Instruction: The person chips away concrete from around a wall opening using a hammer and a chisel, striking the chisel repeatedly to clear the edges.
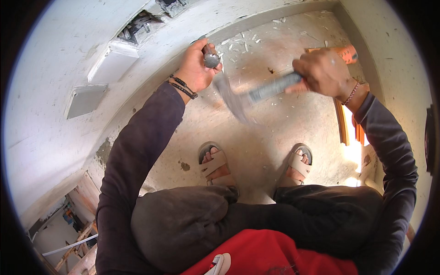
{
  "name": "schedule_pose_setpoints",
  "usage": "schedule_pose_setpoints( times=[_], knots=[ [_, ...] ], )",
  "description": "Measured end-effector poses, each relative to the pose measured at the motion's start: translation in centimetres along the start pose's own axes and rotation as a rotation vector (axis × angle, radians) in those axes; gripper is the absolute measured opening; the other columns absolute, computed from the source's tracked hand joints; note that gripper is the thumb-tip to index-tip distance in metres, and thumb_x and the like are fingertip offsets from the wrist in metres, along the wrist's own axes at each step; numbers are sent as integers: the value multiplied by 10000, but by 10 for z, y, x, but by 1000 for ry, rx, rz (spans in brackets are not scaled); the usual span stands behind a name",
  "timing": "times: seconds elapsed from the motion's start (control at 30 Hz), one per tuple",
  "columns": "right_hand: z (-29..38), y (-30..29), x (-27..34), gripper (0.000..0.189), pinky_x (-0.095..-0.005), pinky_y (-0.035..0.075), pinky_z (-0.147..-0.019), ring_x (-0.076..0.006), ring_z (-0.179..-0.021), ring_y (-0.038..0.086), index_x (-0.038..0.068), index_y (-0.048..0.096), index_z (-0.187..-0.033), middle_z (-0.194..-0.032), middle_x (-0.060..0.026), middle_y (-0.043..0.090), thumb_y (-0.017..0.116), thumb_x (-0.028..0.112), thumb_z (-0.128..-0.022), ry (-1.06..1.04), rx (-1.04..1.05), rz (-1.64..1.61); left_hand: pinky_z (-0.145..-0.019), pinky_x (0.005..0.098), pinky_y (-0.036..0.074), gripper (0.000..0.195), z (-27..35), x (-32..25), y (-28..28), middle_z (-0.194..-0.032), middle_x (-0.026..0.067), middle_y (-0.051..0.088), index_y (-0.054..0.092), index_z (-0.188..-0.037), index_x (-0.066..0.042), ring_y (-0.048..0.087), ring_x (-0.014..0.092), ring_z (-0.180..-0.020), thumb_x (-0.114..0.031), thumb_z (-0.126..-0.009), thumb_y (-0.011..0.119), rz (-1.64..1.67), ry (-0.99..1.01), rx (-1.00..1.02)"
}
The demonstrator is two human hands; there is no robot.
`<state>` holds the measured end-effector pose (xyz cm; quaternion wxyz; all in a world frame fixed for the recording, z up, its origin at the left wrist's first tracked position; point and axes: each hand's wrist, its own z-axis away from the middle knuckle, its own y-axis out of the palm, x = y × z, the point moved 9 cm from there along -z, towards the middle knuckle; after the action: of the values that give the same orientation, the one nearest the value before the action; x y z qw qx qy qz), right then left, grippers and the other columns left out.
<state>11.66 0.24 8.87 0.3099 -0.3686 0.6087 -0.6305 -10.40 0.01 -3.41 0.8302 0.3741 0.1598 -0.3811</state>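
Observation:
My left hand (197, 67) is closed around a metal chisel (211, 60), whose round, worn striking end faces up towards me. The chisel's far end points at the foot of the white wall (165, 51). In my right hand (321, 74) is the dark grip of a hammer (271, 87). The hammer's head is blurred and hangs just right of and below the chisel's end, apart from it. Whether the chisel's tip touches the wall is hidden by my left hand.
Pale chips (245, 46) litter the concrete floor (251, 144) along the skirting. An orange object (349, 54) lies beyond my right hand, with wooden strips (341, 122) nearer me. Broken openings (137, 29) and two cover plates (86, 100) mark the left wall. My sandalled feet stand below.

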Motion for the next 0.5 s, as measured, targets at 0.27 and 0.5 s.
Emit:
schedule_pose_setpoints(
  times=[0.27,0.5],
  knots=[
    [11,8,16,535,-416,467,-544,-303,-591,597,91,566,-720,-603,-81,556,614,621,-775,-85,-9,-95,-524,250,341,232,-2,-2,2,-560,-22,446,528,-876,-59,343,121,-470,-273,-957,491,1,-31,55],
    [8,4,-6,523,-411,466,-546,-296,-585,589,98,568,-714,-596,-72,548,624,615,-770,90,2,-63,-541,277,361,225,-4,0,1,-558,-19,432,522,-880,-56,345,127,-462,-264,-957,489,-1,-47,6]
  ],
)
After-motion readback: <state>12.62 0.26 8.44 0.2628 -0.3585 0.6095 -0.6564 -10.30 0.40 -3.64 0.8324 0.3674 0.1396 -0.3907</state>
